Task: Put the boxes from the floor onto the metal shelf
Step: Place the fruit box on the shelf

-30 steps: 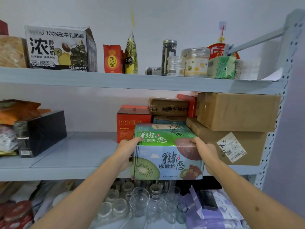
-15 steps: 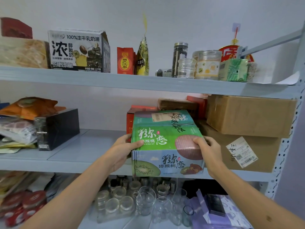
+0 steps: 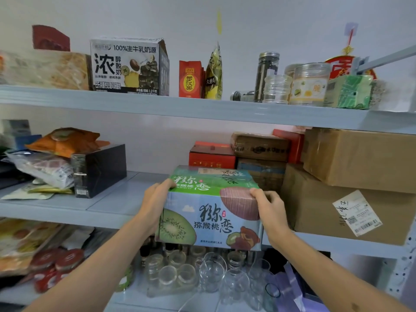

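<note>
Metal shelf (image 3: 108,206), three tiers in view. On middle tier toward right end: two stacked cardboard boxes (image 3: 351,194), the lower labelled, with red box (image 3: 211,155) and brown parcels behind. Black box (image 3: 99,170) toward left end, beside bags. Kiwi box (image 3: 213,212) at middle tier's front edge, near face overhanging it, just left of lower cardboard box. Left hand (image 3: 155,201) grips kiwi box's left side, thumb curled over top edge. Right hand (image 3: 270,210) grips right side, fingers curled onto top corner. Glass jars (image 3: 202,273) on bottom tier under kiwi box.
</note>
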